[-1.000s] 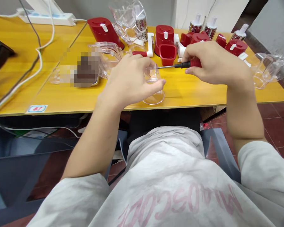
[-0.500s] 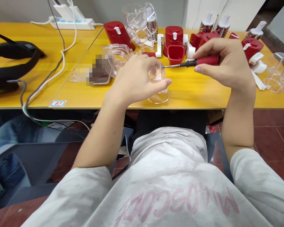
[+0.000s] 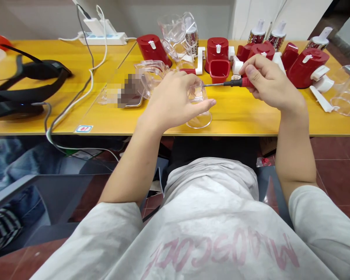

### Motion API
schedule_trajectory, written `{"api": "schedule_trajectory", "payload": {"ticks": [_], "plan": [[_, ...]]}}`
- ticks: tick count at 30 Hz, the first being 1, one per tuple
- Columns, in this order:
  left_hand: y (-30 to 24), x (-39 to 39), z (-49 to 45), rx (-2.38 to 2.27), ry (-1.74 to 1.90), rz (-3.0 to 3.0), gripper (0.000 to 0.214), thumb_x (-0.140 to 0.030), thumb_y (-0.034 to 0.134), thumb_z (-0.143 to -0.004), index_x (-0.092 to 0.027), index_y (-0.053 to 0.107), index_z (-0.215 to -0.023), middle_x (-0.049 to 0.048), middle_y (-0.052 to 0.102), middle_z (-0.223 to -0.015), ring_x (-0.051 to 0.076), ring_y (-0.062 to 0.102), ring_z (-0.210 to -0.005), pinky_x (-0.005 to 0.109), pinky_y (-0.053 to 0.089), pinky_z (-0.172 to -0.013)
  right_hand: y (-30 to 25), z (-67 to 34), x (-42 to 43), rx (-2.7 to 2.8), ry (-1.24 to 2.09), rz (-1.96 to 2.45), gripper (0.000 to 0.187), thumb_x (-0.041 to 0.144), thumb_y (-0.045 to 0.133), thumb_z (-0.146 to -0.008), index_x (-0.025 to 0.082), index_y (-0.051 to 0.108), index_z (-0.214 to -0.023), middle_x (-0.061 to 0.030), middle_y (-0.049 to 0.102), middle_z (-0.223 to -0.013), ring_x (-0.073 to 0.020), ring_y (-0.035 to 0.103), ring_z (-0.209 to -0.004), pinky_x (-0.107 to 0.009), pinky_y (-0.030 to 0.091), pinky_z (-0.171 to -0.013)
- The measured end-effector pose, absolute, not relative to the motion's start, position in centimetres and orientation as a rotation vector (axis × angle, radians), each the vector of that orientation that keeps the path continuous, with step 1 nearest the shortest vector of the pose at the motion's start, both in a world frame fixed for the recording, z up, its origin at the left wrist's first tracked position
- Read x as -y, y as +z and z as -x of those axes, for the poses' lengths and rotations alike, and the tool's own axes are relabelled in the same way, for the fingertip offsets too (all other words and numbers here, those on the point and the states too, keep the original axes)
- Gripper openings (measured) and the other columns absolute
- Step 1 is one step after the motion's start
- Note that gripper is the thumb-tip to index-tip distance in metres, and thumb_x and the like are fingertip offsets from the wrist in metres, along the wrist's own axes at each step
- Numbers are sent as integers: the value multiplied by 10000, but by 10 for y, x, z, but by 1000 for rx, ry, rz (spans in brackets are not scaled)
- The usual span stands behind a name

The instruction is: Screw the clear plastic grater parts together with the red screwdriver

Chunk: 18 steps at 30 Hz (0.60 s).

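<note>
My left hand point(image 3: 175, 101) is closed around a clear plastic cup-like part point(image 3: 198, 121) lying on its side near the table's front edge. Its thumb stretches along the near side, and the palm hides much of the part. My right hand point(image 3: 266, 83) grips a screwdriver point(image 3: 232, 83) by its red and black handle, thumb on top and fingers curled round. The shaft points left, its tip at the right side of the clear part near my left fingertips. Whether a screw sits there is too small to tell.
Red housings point(image 3: 217, 48), a red square hopper point(image 3: 219, 70) and metal grater drums point(image 3: 257, 33) stand behind my hands. Clear parts point(image 3: 151, 74) and a phone point(image 3: 135, 102) lie left. Further left are a black headset point(image 3: 46, 70), cables and a power strip point(image 3: 111, 39).
My right hand has turned on the screwdriver: the thumb has rolled up and the fingers now cover more of the handle. My left hand keeps its hold. The view has shifted slightly.
</note>
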<state>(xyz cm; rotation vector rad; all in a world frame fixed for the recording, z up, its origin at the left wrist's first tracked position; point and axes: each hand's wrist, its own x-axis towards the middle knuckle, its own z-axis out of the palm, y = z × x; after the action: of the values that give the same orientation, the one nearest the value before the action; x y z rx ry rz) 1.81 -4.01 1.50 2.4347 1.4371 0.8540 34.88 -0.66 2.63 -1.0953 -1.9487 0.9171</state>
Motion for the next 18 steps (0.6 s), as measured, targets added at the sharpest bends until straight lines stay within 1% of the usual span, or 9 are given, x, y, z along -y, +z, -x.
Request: {"api": "schedule_trajectory", "payload": {"ticks": [2,4,6,9,10,12,15,17,18], "plan": [[14,39,-18,-1437,861,-2437,582,-863,838,-992,-367,882,-1292,97,839,-1278,520,741,-1386,819,529,-1315,24,-349,5,1887,873,1053,566,894,942,-1062,402,664,-1045,-11,721,-893,-298,623,-739,-434,425,-583],[12,37,-17,-1435,884,-2434,537,-836,857,-981,-382,879,-1268,99,845,-1261,531,756,-1393,812,544,-1325,22,-349,5,1828,819,1032,512,766,1041,-1010,403,681,-1031,-12,758,-951,-291,616,-760,-449,460,-611],[11,37,-17,-1429,909,-2425,497,-813,879,-969,-404,878,-1251,100,848,-1245,550,760,-1418,809,552,-1335,19,-351,5,1813,819,1004,467,646,1105,-952,402,716,-1039,-28,809,-1094,-298,639,-851,-467,494,-671],[12,38,-17,-1422,918,-2410,489,-811,903,-957,-418,880,-1248,101,850,-1238,566,752,-1440,820,545,-1337,15,-354,3,1801,882,927,427,535,1142,-909,394,768,-1059,-64,825,-1271,-301,642,-963,-476,490,-743],[12,38,-18,-1420,913,-2406,492,-811,909,-955,-416,882,-1248,103,849,-1244,569,749,-1443,823,541,-1337,14,-354,2,1801,895,914,422,531,1145,-916,391,777,-1069,-73,824,-1285,-300,637,-976,-476,484,-755],[12,38,-18,-1417,904,-2398,501,-809,914,-956,-408,887,-1254,110,845,-1264,573,745,-1452,822,536,-1338,13,-354,0,1817,903,930,440,573,1149,-939,390,781,-1097,-74,825,-1246,-293,628,-960,-472,484,-762],[10,38,-18,-1430,913,-2397,515,-812,906,-957,-400,886,-1265,110,846,-1278,567,746,-1453,815,539,-1345,15,-352,0,1845,909,1018,503,772,1070,-1005,393,753,-1100,-48,805,-1068,-285,633,-863,-466,501,-721],[9,37,-17,-1431,920,-2408,517,-815,902,-958,-397,880,-1261,107,854,-1282,561,752,-1444,817,536,-1355,18,-351,2,1852,915,1079,566,895,973,-1041,391,714,-1040,-31,774,-955,-291,637,-800,-463,488,-669],[9,37,-17,-1426,920,-2414,513,-812,902,-957,-395,879,-1256,108,856,-1285,562,754,-1444,820,533,-1356,19,-350,3,1853,906,1103,593,923,945,-1046,389,693,-1005,-28,758,-915,-298,640,-786,-461,474,-648]]}}
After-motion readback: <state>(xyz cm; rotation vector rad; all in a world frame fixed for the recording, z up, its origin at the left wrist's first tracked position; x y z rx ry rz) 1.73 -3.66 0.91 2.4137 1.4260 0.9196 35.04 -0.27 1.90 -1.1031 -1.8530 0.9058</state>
